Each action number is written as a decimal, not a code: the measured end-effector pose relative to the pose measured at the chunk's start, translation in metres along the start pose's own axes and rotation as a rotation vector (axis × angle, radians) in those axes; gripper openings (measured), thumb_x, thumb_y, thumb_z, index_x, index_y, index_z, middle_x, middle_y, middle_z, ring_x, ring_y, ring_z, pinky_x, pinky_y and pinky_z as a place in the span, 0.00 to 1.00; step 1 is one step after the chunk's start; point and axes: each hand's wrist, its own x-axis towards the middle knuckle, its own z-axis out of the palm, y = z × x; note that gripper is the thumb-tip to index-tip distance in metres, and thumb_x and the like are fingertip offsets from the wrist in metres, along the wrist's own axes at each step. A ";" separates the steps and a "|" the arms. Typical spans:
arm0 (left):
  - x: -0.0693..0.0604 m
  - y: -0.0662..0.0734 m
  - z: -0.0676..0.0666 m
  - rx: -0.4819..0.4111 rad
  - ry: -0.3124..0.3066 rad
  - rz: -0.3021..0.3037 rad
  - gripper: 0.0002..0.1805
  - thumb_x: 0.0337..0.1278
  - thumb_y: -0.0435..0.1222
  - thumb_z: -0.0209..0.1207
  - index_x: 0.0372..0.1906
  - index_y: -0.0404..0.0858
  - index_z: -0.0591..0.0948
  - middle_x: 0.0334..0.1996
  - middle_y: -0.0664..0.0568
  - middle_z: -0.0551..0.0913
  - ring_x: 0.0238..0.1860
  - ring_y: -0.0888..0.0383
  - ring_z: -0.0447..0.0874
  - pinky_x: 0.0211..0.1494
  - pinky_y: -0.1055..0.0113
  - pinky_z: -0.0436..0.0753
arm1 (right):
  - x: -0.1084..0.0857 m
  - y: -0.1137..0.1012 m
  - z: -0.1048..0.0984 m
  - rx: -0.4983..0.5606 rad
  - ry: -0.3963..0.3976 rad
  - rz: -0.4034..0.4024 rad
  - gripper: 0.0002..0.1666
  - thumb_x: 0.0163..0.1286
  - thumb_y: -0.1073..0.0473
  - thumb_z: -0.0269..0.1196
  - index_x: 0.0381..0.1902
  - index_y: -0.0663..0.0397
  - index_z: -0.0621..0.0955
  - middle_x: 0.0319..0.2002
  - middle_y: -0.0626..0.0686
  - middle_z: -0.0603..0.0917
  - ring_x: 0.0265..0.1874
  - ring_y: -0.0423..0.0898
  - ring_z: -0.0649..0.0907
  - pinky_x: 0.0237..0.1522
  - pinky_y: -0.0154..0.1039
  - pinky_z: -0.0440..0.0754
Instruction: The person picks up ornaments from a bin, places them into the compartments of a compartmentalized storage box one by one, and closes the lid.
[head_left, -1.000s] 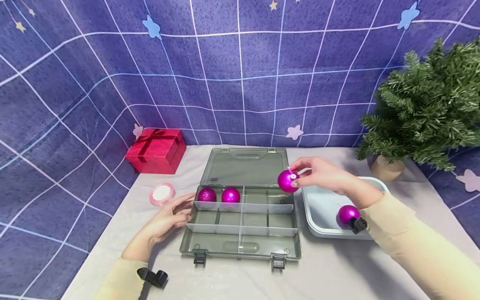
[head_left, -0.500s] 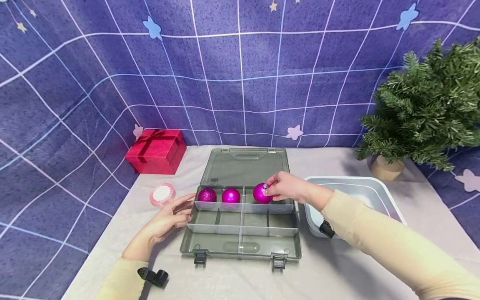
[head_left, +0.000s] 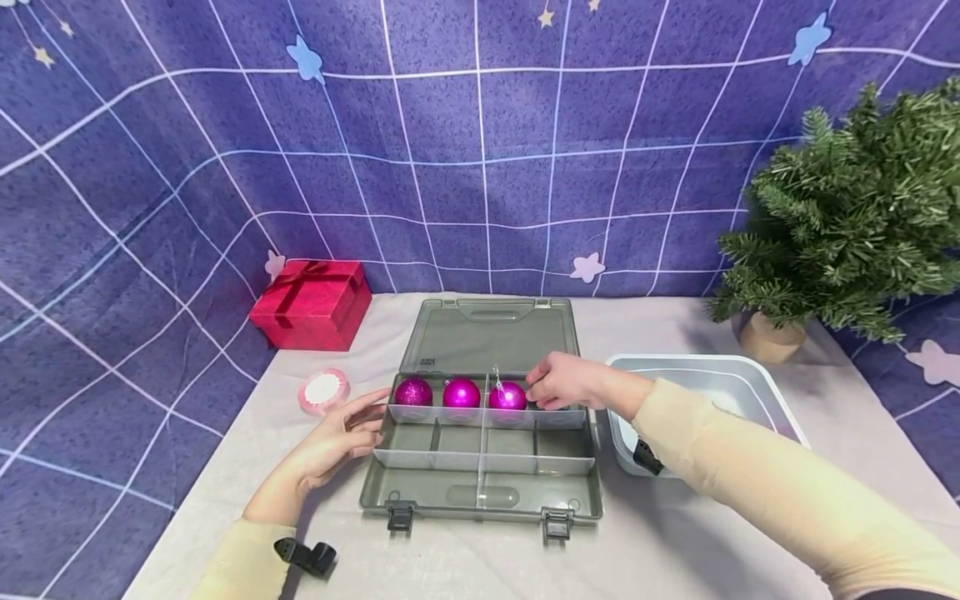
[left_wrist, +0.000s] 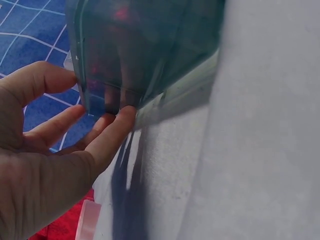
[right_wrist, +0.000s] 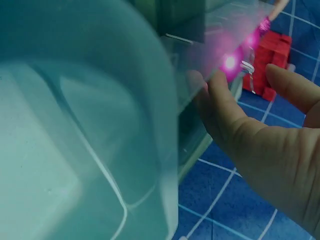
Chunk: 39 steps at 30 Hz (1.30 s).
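Observation:
A grey-green divided plastic box [head_left: 480, 481] lies with its lid [head_left: 491, 336] folded back. In its back row sit a glittery magenta Christmas bauble [head_left: 413, 392], a shiny bauble [head_left: 461, 392] and, right of the middle divider, a third bauble [head_left: 507, 396] with its hanging loop up. My right hand [head_left: 564, 382] is at this third bauble's right side; in the right wrist view its fingers are spread, one fingertip by the bauble [right_wrist: 231, 64], not gripping it. My left hand [head_left: 333, 442] touches the box's left side with extended fingertips; the left wrist view shows them at the wall [left_wrist: 82, 60].
A pale plastic basin [head_left: 750, 371] stands right of the box, partly under the right sleeve. A potted artificial fir [head_left: 847, 225] is at the back right. A red gift box [head_left: 315, 304] and a pink ribbon roll [head_left: 324, 392] lie on the left.
My right hand has carried the third bauble left from above the basin's edge, set it into the back row and loosened its fingers from it. The left hand has stayed put.

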 end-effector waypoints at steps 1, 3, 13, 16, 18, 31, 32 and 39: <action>0.001 0.000 0.000 0.005 0.001 -0.003 0.43 0.57 0.20 0.55 0.79 0.29 0.54 0.71 0.23 0.58 0.56 0.51 0.78 0.48 0.68 0.82 | -0.003 0.000 -0.003 -0.008 -0.013 -0.014 0.28 0.67 0.72 0.60 0.62 0.83 0.68 0.43 0.62 0.79 0.44 0.54 0.81 0.61 0.52 0.78; 0.002 -0.001 -0.001 0.015 0.004 -0.008 0.43 0.58 0.20 0.55 0.79 0.30 0.55 0.71 0.24 0.58 0.57 0.50 0.77 0.50 0.67 0.82 | -0.010 -0.002 -0.010 -0.037 -0.040 -0.049 0.28 0.68 0.69 0.60 0.63 0.79 0.70 0.47 0.63 0.80 0.45 0.52 0.82 0.62 0.53 0.77; 0.000 -0.003 -0.004 -0.002 0.014 0.003 0.43 0.58 0.19 0.55 0.79 0.29 0.55 0.70 0.24 0.58 0.54 0.53 0.79 0.46 0.69 0.82 | -0.074 -0.029 -0.049 -0.181 -0.024 -0.295 0.27 0.74 0.61 0.60 0.65 0.70 0.73 0.59 0.64 0.80 0.58 0.57 0.80 0.61 0.55 0.76; -0.001 -0.003 -0.004 -0.010 0.013 0.006 0.43 0.58 0.19 0.55 0.79 0.29 0.55 0.70 0.25 0.59 0.54 0.53 0.79 0.46 0.69 0.82 | -0.097 -0.027 -0.061 -0.256 0.039 -0.358 0.26 0.74 0.60 0.60 0.65 0.69 0.75 0.62 0.65 0.79 0.61 0.61 0.77 0.64 0.58 0.73; 0.000 -0.004 -0.004 -0.017 0.008 0.009 0.43 0.58 0.19 0.55 0.79 0.29 0.55 0.70 0.25 0.59 0.54 0.53 0.79 0.44 0.70 0.81 | -0.111 -0.020 -0.069 -0.294 0.088 -0.362 0.25 0.74 0.59 0.61 0.65 0.67 0.76 0.62 0.64 0.79 0.62 0.62 0.77 0.64 0.59 0.72; 0.003 -0.002 -0.001 -0.018 -0.011 0.000 0.43 0.58 0.20 0.55 0.79 0.29 0.54 0.69 0.24 0.59 0.53 0.54 0.79 0.45 0.70 0.82 | -0.143 0.078 -0.119 -0.191 0.077 -0.141 0.28 0.80 0.58 0.54 0.67 0.76 0.70 0.66 0.73 0.72 0.67 0.70 0.69 0.62 0.65 0.71; 0.003 -0.002 0.000 -0.019 -0.008 -0.002 0.43 0.58 0.19 0.55 0.79 0.29 0.55 0.69 0.24 0.59 0.53 0.54 0.79 0.44 0.70 0.82 | -0.144 0.083 -0.121 -0.176 0.074 -0.126 0.28 0.80 0.58 0.53 0.66 0.76 0.70 0.65 0.73 0.72 0.67 0.71 0.69 0.62 0.65 0.71; 0.002 -0.002 0.000 -0.023 0.011 0.006 0.43 0.57 0.18 0.54 0.79 0.28 0.55 0.69 0.24 0.60 0.51 0.54 0.79 0.42 0.71 0.80 | -0.144 0.105 -0.129 -0.182 0.064 -0.080 0.26 0.77 0.59 0.57 0.61 0.77 0.71 0.59 0.68 0.79 0.57 0.59 0.78 0.56 0.59 0.78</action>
